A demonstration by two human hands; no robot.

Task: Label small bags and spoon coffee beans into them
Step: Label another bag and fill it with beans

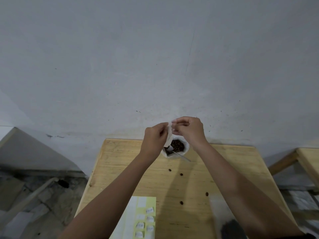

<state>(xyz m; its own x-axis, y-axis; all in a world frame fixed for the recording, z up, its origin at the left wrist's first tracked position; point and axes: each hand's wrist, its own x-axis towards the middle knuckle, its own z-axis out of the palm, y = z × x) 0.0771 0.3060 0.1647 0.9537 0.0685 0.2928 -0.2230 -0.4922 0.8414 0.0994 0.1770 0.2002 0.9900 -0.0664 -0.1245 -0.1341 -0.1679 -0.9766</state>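
Both hands are raised over the far end of the wooden table. My left hand and my right hand pinch the top of a small clear bag between them; the bag hangs down edge-on. Just beneath it stands a white container of coffee beans with a metal spoon resting in it, handle pointing right. A yellow label sheet with several handwritten white labels lies at the near edge.
Several loose coffee beans lie scattered on the table. A stack of clear bags and a dark object sit at the near right. A grey wall rises behind; another wooden table stands at right.
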